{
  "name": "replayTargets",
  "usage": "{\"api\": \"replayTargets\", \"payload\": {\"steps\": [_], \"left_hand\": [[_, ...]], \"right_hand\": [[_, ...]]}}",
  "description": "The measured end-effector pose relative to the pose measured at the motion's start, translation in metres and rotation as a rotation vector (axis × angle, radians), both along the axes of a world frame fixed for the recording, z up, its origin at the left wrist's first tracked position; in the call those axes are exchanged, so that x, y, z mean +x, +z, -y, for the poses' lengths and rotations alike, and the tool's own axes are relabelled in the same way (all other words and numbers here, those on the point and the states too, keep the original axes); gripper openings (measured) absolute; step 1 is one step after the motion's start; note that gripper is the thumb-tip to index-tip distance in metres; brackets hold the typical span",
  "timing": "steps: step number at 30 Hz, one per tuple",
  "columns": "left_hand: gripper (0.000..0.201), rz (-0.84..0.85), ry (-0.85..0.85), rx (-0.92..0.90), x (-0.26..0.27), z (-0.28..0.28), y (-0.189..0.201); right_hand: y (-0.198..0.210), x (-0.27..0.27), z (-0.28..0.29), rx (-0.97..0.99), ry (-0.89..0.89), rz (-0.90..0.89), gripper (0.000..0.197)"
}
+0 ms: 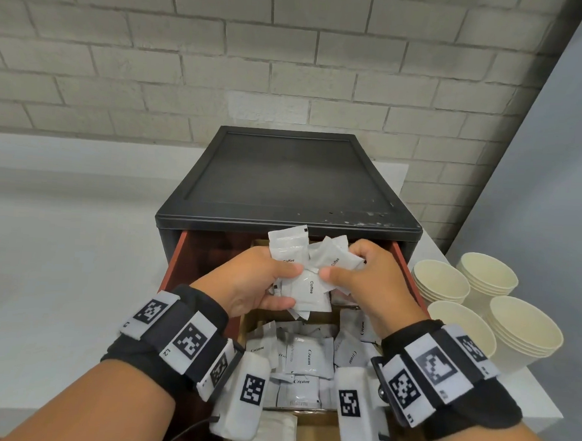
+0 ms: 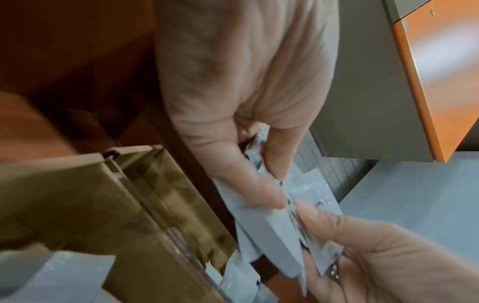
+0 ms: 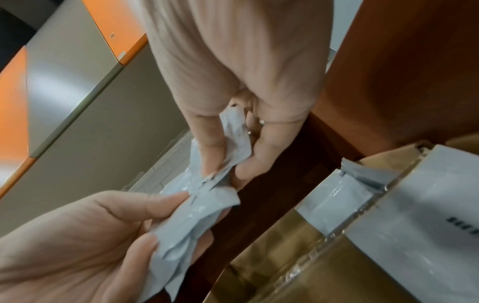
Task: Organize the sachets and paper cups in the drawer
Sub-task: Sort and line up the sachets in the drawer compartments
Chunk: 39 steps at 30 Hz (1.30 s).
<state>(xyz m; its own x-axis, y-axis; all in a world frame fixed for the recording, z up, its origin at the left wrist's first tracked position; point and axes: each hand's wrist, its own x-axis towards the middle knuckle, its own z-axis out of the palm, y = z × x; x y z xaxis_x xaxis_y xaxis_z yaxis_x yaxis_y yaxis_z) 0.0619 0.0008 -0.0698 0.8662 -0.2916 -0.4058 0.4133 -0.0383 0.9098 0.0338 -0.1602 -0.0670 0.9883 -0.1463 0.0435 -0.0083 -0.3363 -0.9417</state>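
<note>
Over the open drawer [image 1: 172,264] I hold a bundle of white sachets marked Coffee [image 1: 307,289]. My left hand [image 1: 287,286] grips the bundle's left side between thumb and curled fingers. My right hand [image 1: 344,268] pinches its right side. The left wrist view shows the left hand [image 2: 274,186] closed on the sachets [image 2: 274,231], with the right hand [image 2: 376,256] meeting it from below. In the right wrist view the right hand [image 3: 228,166] pinches the same crumpled sachets [image 3: 197,221]. Sachets marked Cream [image 1: 306,357] fill a compartment under my wrists. Stacks of cream paper cups [image 1: 501,322] stand on the counter to the right.
The drawer belongs to a black cabinet [image 1: 292,179] set against a white brick wall. Brown dividers [image 2: 145,196] split the drawer into compartments. White counter [image 1: 58,274] extends to the left. The cups stand close to the counter's right edge.
</note>
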Motion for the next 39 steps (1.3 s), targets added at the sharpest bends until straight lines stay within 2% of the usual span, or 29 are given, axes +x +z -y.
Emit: {"api": "replayTargets", "payload": {"steps": [7, 10, 13, 16, 19, 21, 23, 25, 27, 30, 32, 35, 39], "left_hand": [[0.012, 0.004, 0.054, 0.027, 0.002, -0.001, 0.0], [0.018, 0.008, 0.102, 0.016, 0.003, -0.001, 0.0], [0.029, 0.059, 0.174, -0.028, 0.005, -0.002, 0.0], [0.02, 0.137, 0.214, -0.149, 0.005, -0.003, 0.002], [0.017, 0.157, 0.241, -0.192, 0.003, -0.001, 0.003], [0.022, 0.152, 0.244, -0.198, 0.003, 0.001, 0.002], [0.028, 0.142, 0.233, -0.194, 0.003, 0.001, 0.001], [0.027, 0.146, 0.185, -0.197, 0.001, 0.001, 0.001], [0.028, 0.167, 0.118, -0.208, -0.002, 0.001, 0.002], [0.028, 0.214, 0.067, -0.25, -0.005, 0.002, 0.004], [0.025, 0.257, 0.089, -0.258, -0.006, 0.004, 0.004], [0.015, 0.312, 0.166, -0.278, -0.004, 0.005, 0.003], [0.02, 0.364, 0.256, -0.245, -0.001, 0.009, 0.002]], "right_hand": [[0.008, -0.002, -0.002, 0.096, 0.001, -0.079, 0.02], [0.009, 0.0, -0.001, 0.056, -0.066, -0.092, 0.008], [0.004, -0.001, 0.002, 0.002, -0.11, -0.057, 0.012], [0.006, -0.003, 0.001, -0.005, -0.139, -0.072, 0.016], [0.005, -0.004, -0.002, 0.092, -0.149, -0.091, 0.046], [0.006, -0.005, -0.006, 0.16, -0.142, -0.121, 0.05], [0.007, -0.001, -0.009, 0.227, -0.175, -0.159, 0.041], [0.005, 0.002, -0.005, 0.302, -0.148, -0.23, 0.011], [0.006, 0.006, -0.004, 0.386, -0.155, -0.269, 0.016], [0.004, 0.001, -0.005, 0.498, -0.099, -0.223, 0.027], [0.004, -0.003, -0.006, 0.54, -0.029, -0.207, 0.027], [0.004, 0.0, -0.011, 0.565, -0.014, -0.224, 0.022], [0.004, 0.001, -0.011, 0.62, -0.025, -0.199, 0.026]]}}
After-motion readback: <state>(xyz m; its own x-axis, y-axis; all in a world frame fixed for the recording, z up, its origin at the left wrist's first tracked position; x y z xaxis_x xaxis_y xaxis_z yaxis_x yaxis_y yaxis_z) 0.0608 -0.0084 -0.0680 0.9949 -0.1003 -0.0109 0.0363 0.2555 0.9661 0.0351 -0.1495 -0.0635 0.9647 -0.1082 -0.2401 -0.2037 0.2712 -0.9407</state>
